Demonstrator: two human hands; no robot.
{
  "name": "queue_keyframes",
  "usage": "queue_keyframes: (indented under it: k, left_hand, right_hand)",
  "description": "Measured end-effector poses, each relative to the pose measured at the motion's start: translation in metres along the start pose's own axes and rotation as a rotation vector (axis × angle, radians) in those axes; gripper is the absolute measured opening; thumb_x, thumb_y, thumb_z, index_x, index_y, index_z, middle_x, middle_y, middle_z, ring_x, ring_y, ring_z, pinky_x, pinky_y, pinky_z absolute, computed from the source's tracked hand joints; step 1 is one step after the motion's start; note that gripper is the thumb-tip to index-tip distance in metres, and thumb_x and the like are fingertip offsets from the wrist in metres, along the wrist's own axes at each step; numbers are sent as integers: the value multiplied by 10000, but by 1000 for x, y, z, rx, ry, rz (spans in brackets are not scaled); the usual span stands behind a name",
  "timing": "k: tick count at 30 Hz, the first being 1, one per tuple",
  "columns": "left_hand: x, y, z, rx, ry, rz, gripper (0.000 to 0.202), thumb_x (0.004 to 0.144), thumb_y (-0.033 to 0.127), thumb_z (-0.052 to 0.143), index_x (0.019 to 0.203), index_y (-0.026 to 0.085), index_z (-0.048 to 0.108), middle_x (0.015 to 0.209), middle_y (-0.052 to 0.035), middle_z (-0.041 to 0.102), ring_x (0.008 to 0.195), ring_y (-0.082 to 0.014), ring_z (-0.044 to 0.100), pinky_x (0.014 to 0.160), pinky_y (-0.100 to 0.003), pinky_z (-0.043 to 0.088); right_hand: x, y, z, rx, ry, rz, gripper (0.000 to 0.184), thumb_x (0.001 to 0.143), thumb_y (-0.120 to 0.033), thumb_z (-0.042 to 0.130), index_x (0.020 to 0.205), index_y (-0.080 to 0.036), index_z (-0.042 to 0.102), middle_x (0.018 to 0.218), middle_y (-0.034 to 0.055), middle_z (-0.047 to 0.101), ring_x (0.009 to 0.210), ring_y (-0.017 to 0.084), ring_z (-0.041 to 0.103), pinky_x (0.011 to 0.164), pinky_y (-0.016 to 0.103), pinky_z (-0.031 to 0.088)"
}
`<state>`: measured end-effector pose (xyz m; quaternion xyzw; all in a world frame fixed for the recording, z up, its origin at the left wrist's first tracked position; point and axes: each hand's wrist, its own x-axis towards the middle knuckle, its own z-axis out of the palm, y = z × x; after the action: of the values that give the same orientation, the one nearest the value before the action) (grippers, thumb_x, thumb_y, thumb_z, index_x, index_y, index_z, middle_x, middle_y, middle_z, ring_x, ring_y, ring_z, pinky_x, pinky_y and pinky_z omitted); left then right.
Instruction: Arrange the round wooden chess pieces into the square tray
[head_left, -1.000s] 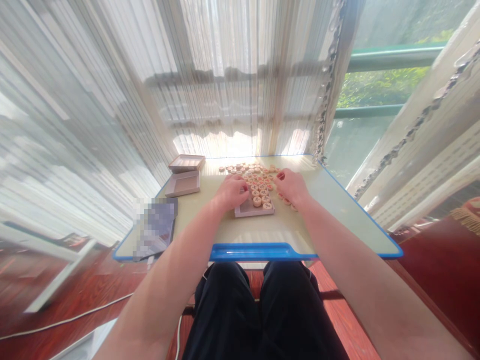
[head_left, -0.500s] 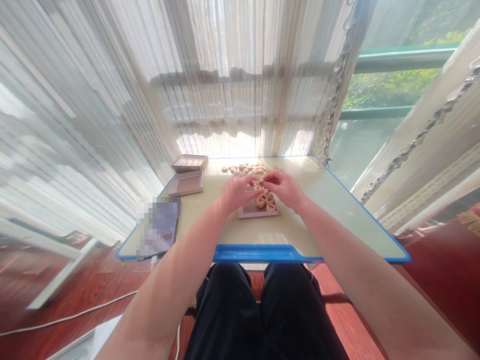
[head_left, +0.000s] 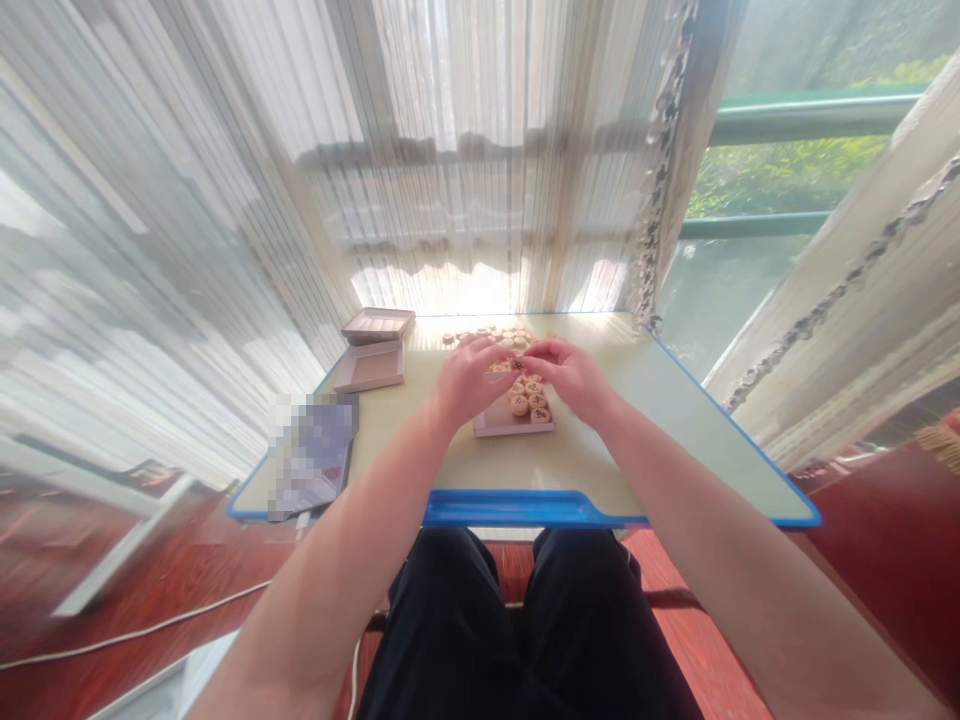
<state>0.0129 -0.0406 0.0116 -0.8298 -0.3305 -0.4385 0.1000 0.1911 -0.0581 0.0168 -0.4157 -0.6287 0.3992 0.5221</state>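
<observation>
Fingers (head_left: 489, 356) meet over round tan inscribed discs (head_left: 529, 401).

Pixelated flat item (head_left: 311, 450), marks on wooden pieces (head_left: 529, 402) too small to read

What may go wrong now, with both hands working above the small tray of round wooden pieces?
First, the left hand and right hand crowd together over the tray; a wrist may knock the piled pieces out of it. Second, the loose pieces lie close to the far edge of the table; a push may send some off it.
</observation>
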Motion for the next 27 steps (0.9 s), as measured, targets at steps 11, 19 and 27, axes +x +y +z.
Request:
queue_keyframes:
  k: [11,19,27]
  left_hand:
    - [-1,2,2,17,2,34,158,767,318,619,857,189,635,778,-30,663,804,-173,568,795,-315,462]
    - [1,-5,-7,14,-187,-97,176,708,280,602,834,176,668,782,-36,659,792,-176,579,776,-300,461]
    - [0,-8,-18,3,-546,-148,210,651,288,589,785,188,715,778,-32,636,743,-169,575,739,-277,456]
  right_hand:
    - [0,-2,3,122,-85,21,310,675,-414,711,842,-157,668,820,49,683,742,152,606,697,289,497]
    - [1,-3,0,47,-27,122,274,762,-398,624,854,-151,695,893,72,694,783,152,620,656,245,496]
    - [3,-2,-4,-30,53,116,225,773,-338,583,818,-147,694,842,70,694,757,152,613,622,244,488]
